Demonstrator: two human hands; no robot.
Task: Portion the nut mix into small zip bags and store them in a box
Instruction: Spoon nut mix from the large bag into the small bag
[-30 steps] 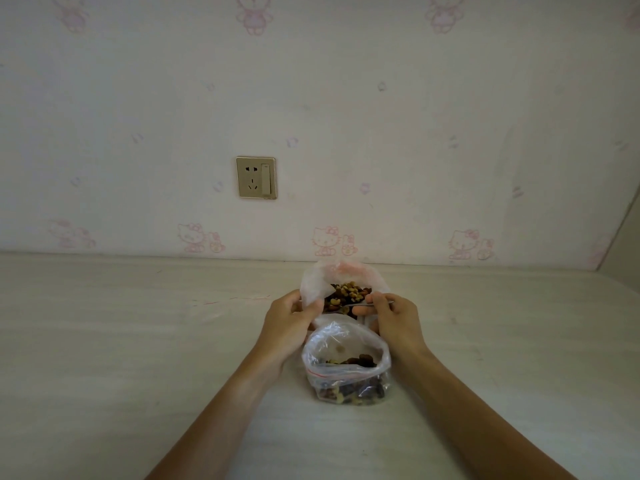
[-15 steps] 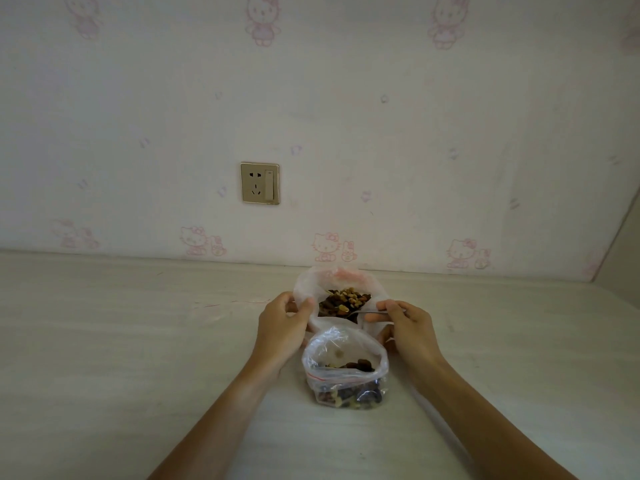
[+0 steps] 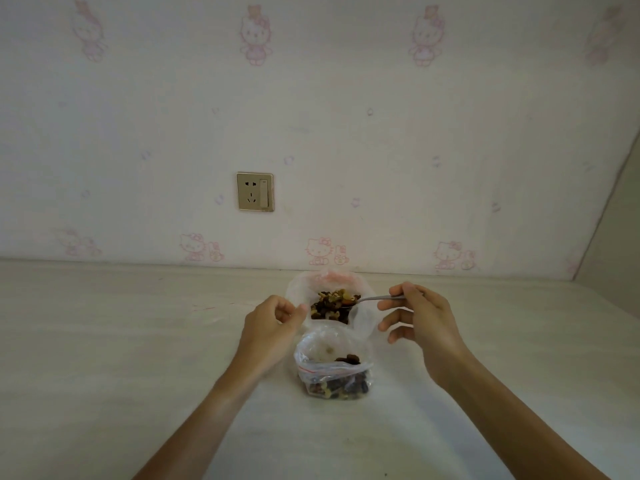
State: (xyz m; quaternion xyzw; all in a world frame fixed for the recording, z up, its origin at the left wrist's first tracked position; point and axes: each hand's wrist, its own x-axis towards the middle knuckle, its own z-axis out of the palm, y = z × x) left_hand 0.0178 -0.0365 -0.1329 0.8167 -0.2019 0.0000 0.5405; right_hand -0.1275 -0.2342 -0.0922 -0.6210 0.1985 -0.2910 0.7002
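right hand (image 3: 424,318) grip: spoon (image 3: 372,299) | left hand (image 3: 273,320) grip: large bag (image 3: 298,292) rim | small zip bag (image 3: 334,370) nearside

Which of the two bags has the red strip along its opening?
The small zip bag nearest the person, partly filled. The bigger bag of nut mix behind it, where the spoon dips, shows none.

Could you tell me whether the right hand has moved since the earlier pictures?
Yes. The right hand, pinching the spoon, has drawn rightward, away from the big bag.
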